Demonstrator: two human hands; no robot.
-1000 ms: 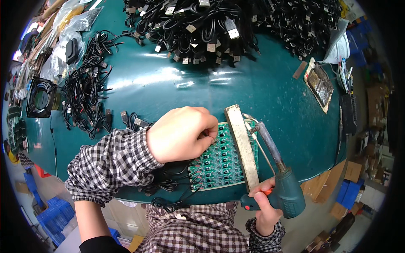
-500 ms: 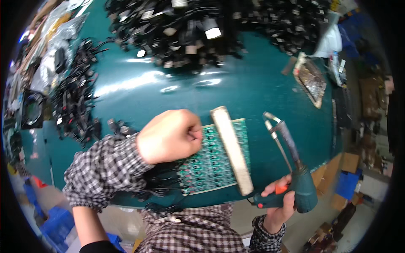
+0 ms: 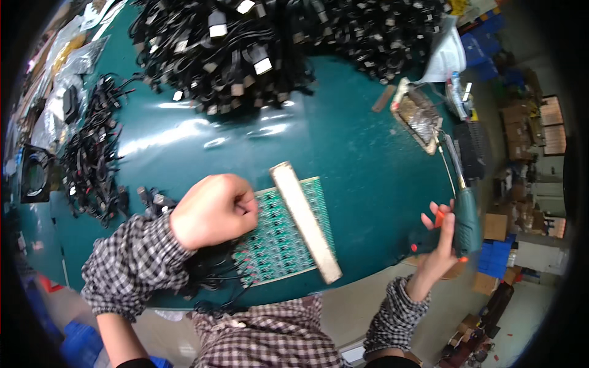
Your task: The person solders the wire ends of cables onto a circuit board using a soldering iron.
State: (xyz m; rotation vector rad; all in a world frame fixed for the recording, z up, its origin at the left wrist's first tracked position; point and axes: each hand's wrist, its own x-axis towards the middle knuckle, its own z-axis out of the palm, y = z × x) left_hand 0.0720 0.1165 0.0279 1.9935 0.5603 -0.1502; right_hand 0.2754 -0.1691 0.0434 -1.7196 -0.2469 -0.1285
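Note:
My right hand (image 3: 443,245) grips a green soldering gun (image 3: 467,224) with an orange trigger, at the right edge of the table. The gun's tip reaches the lower corner of a dark, grimy tray with a pale rim (image 3: 399,101); I cannot tell whether it touches. Closed in a fist, my left hand (image 3: 211,211) is by the upper left of a green circuit board panel (image 3: 276,230) with rows of small parts. What its fingers hold, if anything, is hidden. A long pale bar (image 3: 304,221) lies across the panel. Black cables (image 3: 211,279) are under my left forearm.
Large heaps of black cables (image 3: 208,55) with metal plugs fill the far side of the table (image 3: 184,153). More thin cables (image 3: 92,165) and clear plastic bags (image 3: 70,92) lie at the left. A small brown strip (image 3: 384,98) lies beside the tray.
My right hand has carried the soldering gun away from beside the panel, right and forward, to the tray. My left fist stays by the panel. The whole view has shifted somewhat.

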